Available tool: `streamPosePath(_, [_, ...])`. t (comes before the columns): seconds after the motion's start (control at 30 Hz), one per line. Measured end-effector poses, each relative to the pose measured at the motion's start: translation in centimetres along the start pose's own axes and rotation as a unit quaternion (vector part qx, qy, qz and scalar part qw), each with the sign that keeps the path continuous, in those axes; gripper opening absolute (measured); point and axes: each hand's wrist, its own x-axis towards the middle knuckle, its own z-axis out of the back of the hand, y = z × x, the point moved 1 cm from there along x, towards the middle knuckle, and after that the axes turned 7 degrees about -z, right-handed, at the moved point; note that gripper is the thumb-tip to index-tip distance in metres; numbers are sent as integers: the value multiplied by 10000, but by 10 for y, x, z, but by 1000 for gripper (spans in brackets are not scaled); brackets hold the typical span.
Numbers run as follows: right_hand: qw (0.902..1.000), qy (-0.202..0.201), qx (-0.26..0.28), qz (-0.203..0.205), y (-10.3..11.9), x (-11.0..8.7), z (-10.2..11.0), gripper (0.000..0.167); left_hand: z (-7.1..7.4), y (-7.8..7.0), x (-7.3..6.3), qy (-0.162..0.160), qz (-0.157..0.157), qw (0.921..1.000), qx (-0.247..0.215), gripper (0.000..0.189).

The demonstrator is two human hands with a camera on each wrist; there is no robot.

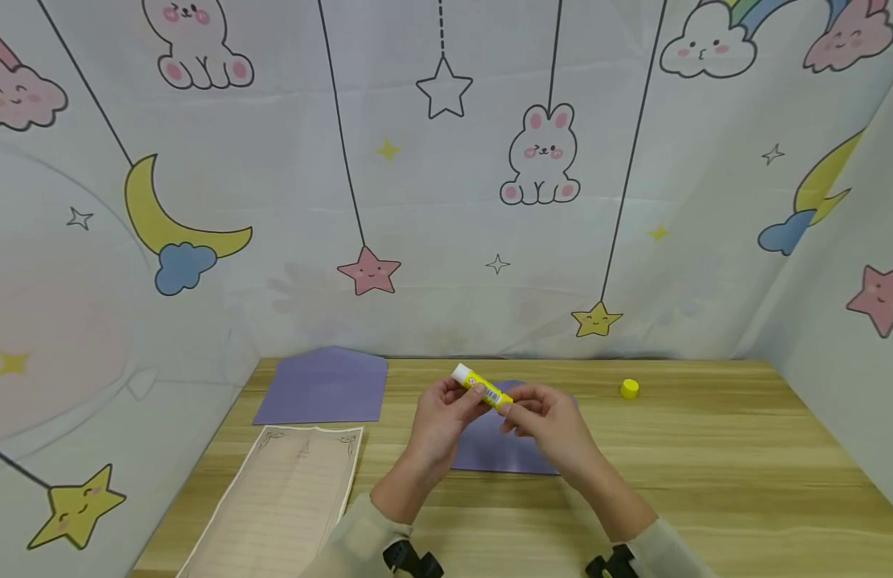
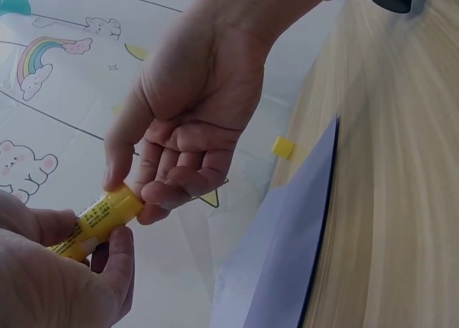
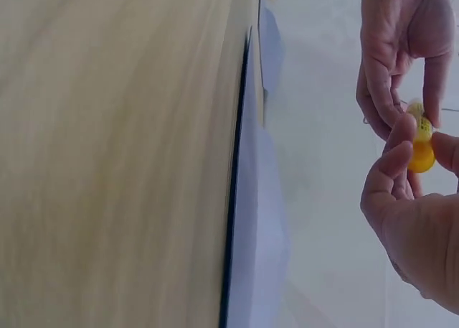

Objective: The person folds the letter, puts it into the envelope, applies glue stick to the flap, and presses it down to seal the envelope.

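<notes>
Both hands hold a yellow glue stick (image 1: 485, 388) above the table, its white end tilted up to the left and its cap off. My left hand (image 1: 444, 417) grips the tube around its middle. At the yellow bottom end, my right hand (image 1: 552, 425) pinches the base between thumb and fingers, which the right wrist view shows around the tube's rounded end (image 3: 422, 157). Below the hands lies a purple envelope (image 1: 500, 453), partly hidden by them. The yellow cap (image 1: 630, 388) stands apart on the table to the right.
A second purple envelope (image 1: 323, 393) lies at the back left of the wooden table (image 1: 706, 482). In front of it is a sheet of lined letter paper (image 1: 280, 498) with ornate corners. A printed cloth (image 1: 446, 201) hangs behind the table's back edge.
</notes>
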Motion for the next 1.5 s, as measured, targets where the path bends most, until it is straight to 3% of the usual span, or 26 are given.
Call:
streamPosePath(0.13, [9943,333,772,-655,-1,0,2,37,0,-1,-1,48,-17,10000,50,39])
streamPosePath(0.23, [9918,417,934,-766,0,-1,1,41,0,-1,-1,73,-33,10000,48,39])
streamPosePath(0.37, [9998,112,133,-105,2,-2,-3,42,0,-2,0,63,-45,10000,27,37])
streamPosePath(0.5, [9945,-343,-783,608,3,-4,-7,39,0,-1,0,31,-32,10000,32,36])
streamPosePath(0.67, [9921,-457,-915,724,2,-3,-7,29,-1,-1,-1,27,-23,10000,11,35])
streamPosePath(0.77, [9977,-196,-524,385,1,-2,-4,27,-1,-1,-1,43,-42,10000,12,36])
streamPosePath(0.87, [9993,244,209,-209,0,-1,-1,31,-1,-2,-2,76,-59,9999,38,36])
streamPosePath(1.0, [9872,616,1116,-962,0,0,1,38,-1,-2,-2,142,-69,9999,41,37])
streamPosePath(1.1, [9830,622,1294,-1145,0,0,0,39,-1,-2,-2,146,-74,9999,37,37])
streamPosePath(1.17, [9884,523,1040,-979,1,-1,-1,39,-1,-2,-2,121,-72,9999,41,37])
streamPosePath(1.3, [9999,46,-120,-116,2,-3,-5,47,-1,-2,-2,62,-48,10000,49,37])
streamPosePath(1.4, [9949,-355,-831,446,3,-5,-8,44,-1,-2,-2,79,-46,9999,67,37])
streamPosePath(1.5, [9922,-465,-955,652,3,-5,-9,33,-1,-2,-2,122,-54,9999,71,37])
